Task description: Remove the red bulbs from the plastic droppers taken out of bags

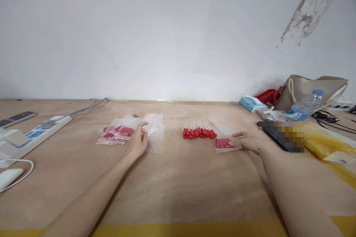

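Note:
My right hand (246, 141) has its thumb and fingers closed on the near right edge of a clear zip bag (228, 149), which lies on the table with several red-tipped white sticks inside. Just left of that bag is a loose row of thin white sticks with rounded red tips (198, 132), tips toward me. My left hand (138, 140) is at the left edge of some flat, clear zip bags (155, 127), its index finger and thumb apart. Left of it, partly behind the hand, lies an overlapping pile of zip bags with red-tipped sticks (118, 131).
A white power strip (46, 133), a remote (16, 119) and a white mouse (10, 178) are at the left. To the right sit a tissue pack (251, 103), a plastic bottle (308, 104), a beige bag (302, 85), a dark phone-like object (274, 137) and yellow packaging (324, 142).

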Demonstrator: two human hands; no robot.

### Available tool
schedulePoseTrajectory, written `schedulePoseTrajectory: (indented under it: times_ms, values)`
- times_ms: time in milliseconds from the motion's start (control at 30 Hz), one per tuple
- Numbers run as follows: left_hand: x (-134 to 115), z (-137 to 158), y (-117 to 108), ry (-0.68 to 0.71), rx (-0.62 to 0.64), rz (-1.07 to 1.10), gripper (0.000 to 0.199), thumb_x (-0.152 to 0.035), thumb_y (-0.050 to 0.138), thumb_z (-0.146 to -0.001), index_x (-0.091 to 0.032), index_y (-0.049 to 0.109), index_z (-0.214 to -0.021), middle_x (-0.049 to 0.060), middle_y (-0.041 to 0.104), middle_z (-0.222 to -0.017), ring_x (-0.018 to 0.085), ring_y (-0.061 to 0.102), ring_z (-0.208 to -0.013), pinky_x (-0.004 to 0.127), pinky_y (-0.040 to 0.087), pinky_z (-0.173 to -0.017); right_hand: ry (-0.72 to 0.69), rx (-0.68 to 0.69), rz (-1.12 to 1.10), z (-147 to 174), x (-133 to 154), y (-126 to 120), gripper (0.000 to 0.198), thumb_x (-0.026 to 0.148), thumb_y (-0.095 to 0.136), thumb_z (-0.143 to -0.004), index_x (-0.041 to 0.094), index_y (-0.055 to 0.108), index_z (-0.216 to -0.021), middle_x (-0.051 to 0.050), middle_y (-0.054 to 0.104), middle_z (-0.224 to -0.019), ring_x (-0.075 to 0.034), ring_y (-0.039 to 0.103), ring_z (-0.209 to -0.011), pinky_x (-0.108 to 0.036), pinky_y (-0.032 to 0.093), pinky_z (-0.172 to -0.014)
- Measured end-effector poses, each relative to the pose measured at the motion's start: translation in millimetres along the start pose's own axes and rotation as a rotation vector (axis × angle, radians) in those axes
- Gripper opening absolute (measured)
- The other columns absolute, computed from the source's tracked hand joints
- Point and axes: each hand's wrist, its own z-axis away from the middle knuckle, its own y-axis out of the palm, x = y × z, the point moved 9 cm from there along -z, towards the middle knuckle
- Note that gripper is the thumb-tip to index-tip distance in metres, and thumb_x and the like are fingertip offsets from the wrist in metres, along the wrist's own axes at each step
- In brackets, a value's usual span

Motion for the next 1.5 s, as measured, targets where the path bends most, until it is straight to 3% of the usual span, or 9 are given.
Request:
schedulePoseTrajectory:
  times_ms: [200, 367, 567, 700, 867, 1000, 1133, 1367, 1500]
  values:
    - [5.8, -12.5, 2.8, 0.085, -0.003, -0.244, 0.035, -0.026, 0.032, -0.084, -0.013, 0.058, -0.102, 0.014, 0.054, -0.096, 0.027, 0.048, -0.095, 0.042, 0.038, -0.084, -0.088, 0.028, -0.131, 20.6, 22.9, -5.4, 0.042, 0.02, 0.072, -0.046, 0.016, 0.052, -0.083, -0.004, 0.061, -0.069, -0.015, 0.058, -0.058, -0.025, 0.045, -0.049]
    - [6.3, -3.6, 8.0, 0.056, 0.069, -0.507, 0.035, -0.043, 0.038, -0.083, -0.024, 0.064, -0.097, 0.013, 0.038, -0.126, 0.037, 0.032, -0.111, 0.054, 0.031, -0.084, -0.206, 0.051, -0.046, 51.7, 43.2, -21.6, 0.034, 0.02, 0.068, -0.049, 0.02, 0.047, -0.075, 0.003, 0.051, -0.059, -0.011, 0.05, -0.051, -0.022, 0.038, -0.043]
    - [-7.1, 2.6, -0.6, 0.069, -0.063, -0.617, 0.037, -0.04, 0.034, -0.086, -0.023, 0.06, -0.108, 0.013, 0.033, -0.132, 0.036, 0.024, -0.12, 0.055, 0.021, -0.092, -0.423, 0.403, -0.083, 87.6, 60.4, -20.9, 0.03, 0.026, 0.071, -0.058, 0.02, 0.046, -0.072, 0.004, 0.047, -0.065, -0.008, 0.044, -0.054, -0.02, 0.035, -0.048]
    - [-25.2, 8.9, -3.1, 0.13, -0.118, -0.537, 0.037, -0.038, 0.035, -0.087, -0.023, 0.058, -0.111, 0.014, 0.033, -0.133, 0.034, 0.023, -0.122, 0.054, 0.02, -0.094, -0.496, 0.509, -0.223, 99.4, 79.3, 11.6, 0.03, 0.028, 0.071, -0.06, 0.02, 0.044, -0.072, 0.003, 0.051, -0.067, -0.008, 0.045, -0.053, -0.021, 0.035, -0.051]
    - [-54.3, 26.1, -1.5, 0.25, -0.089, -0.3, 0.032, -0.034, 0.038, -0.087, -0.025, 0.059, -0.108, 0.01, 0.039, -0.131, 0.03, 0.026, -0.123, 0.052, 0.02, -0.098, -0.557, 0.61, -0.279, 96.9, 95.5, 108.9, 0.033, 0.033, 0.071, -0.063, 0.019, 0.046, -0.079, 0.002, 0.056, -0.075, -0.009, 0.053, -0.063, -0.021, 0.039, -0.058]
    - [-88.6, 55.5, 15.9, 0.43, 0.167, -0.036, 0.034, -0.032, 0.039, -0.087, -0.026, 0.05, -0.119, 0.005, 0.041, -0.131, 0.023, 0.031, -0.123, 0.044, 0.025, -0.102, -0.481, 0.683, -0.453, 89.2, 87.5, 168.2, 0.04, 0.036, 0.072, -0.062, 0.021, 0.039, -0.08, 0.002, 0.059, -0.079, -0.011, 0.057, -0.069, -0.026, 0.044, -0.065]
    - [-112.6, 90.5, 43.8, 0.55, 0.53, 0.114, 0.059, -0.04, 0.047, -0.083, -0.026, 0.024, -0.135, 0.006, 0.028, -0.14, 0.022, 0.03, -0.126, 0.039, 0.031, -0.102, -0.422, 0.63, -0.55, 82.7, 77.7, 178.1, 0.057, 0.031, 0.076, -0.056, 0.023, 0.038, -0.098, 0.002, 0.06, -0.085, -0.012, 0.06, -0.075, -0.03, 0.046, -0.074]
    - [-103.9, 88.2, 50.3, 0.525, 0.599, 0.131, 0.056, -0.042, 0.046, -0.083, -0.024, 0.029, -0.134, 0.007, 0.036, -0.136, 0.023, 0.036, -0.123, 0.039, 0.033, -0.1, -0.183, 0.698, -0.447, 83.5, 54.2, 179.4, 0.077, 0.028, 0.079, -0.049, 0.021, 0.035, -0.113, 0.002, 0.064, -0.07, -0.014, 0.061, -0.06, -0.029, 0.048, -0.059]
    - [-99.9, 79.9, 47.4, 0.488, 0.599, 0.162, 0.059, -0.043, 0.05, -0.081, -0.022, 0.032, -0.132, 0.008, 0.041, -0.133, 0.023, 0.039, -0.12, 0.039, 0.034, -0.1, -0.178, 0.657, -0.44, 85.4, 54.7, 181.6, 0.085, 0.029, 0.08, -0.047, 0.02, 0.031, -0.116, 0.003, 0.063, -0.062, -0.013, 0.059, -0.053, -0.027, 0.047, -0.053]
